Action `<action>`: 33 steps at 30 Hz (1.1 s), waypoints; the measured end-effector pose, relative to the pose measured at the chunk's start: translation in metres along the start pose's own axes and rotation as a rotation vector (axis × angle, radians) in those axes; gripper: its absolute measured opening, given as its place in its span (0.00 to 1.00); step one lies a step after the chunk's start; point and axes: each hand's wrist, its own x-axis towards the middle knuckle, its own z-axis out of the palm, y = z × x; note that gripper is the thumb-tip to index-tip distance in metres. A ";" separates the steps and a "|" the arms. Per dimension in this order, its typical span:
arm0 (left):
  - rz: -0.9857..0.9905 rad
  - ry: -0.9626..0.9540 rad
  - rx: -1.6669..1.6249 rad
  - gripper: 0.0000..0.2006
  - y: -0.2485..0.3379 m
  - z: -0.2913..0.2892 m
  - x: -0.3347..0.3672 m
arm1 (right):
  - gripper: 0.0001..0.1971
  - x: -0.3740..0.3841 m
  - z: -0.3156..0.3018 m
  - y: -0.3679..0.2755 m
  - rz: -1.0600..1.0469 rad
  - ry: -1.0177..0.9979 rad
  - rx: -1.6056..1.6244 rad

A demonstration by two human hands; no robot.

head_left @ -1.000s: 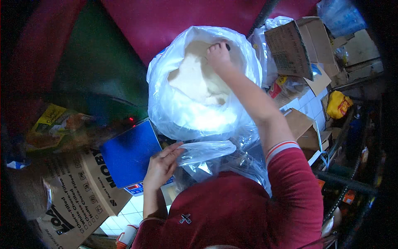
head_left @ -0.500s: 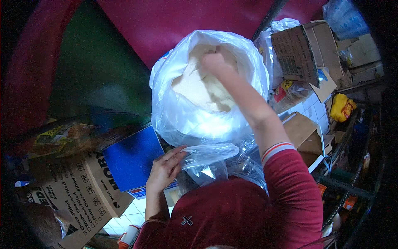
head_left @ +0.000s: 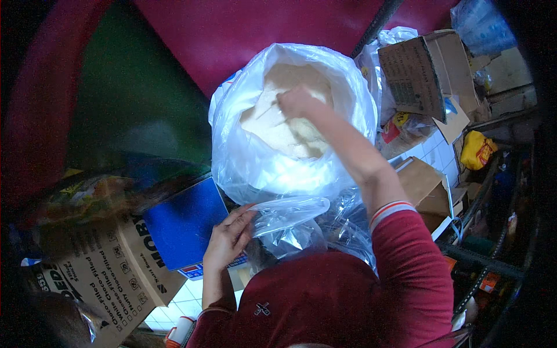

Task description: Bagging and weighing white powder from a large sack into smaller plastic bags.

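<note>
My left grip (head_left: 230, 235) is closed on one end of a clear plastic bag (head_left: 290, 210), pinched between thumb and fingers; the bag stretches limply to the right, just in front of a big translucent plastic sack (head_left: 271, 178), and I cannot tell whether it holds anything; the sack stands wide-mouthed before me, its wall creased and bulging, with pale powder (head_left: 262, 120) heaped unevenly inside; my right grip (head_left: 297, 101) is down inside the sack's mouth, over the powder, too blurred for me to tell whether it is open or closed on something; left of the sack sits a blue-topped digital scale (head_left: 187, 223), near a printed cardboard box (head_left: 107, 261); to the right are an open cardboard box (head_left: 422, 184), its contents hidden, and a yellow plastic packet (head_left: 477, 149).
</note>
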 end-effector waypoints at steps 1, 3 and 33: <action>-0.003 0.007 0.000 0.20 0.001 -0.001 -0.001 | 0.24 0.010 0.011 -0.011 -0.049 0.020 0.052; 0.008 -0.001 0.000 0.19 0.003 0.000 0.000 | 0.25 0.014 0.012 -0.031 -0.055 -0.034 0.105; -0.277 -0.047 -0.440 0.15 0.014 0.025 0.163 | 0.24 -0.199 -0.095 0.071 -0.073 0.286 0.592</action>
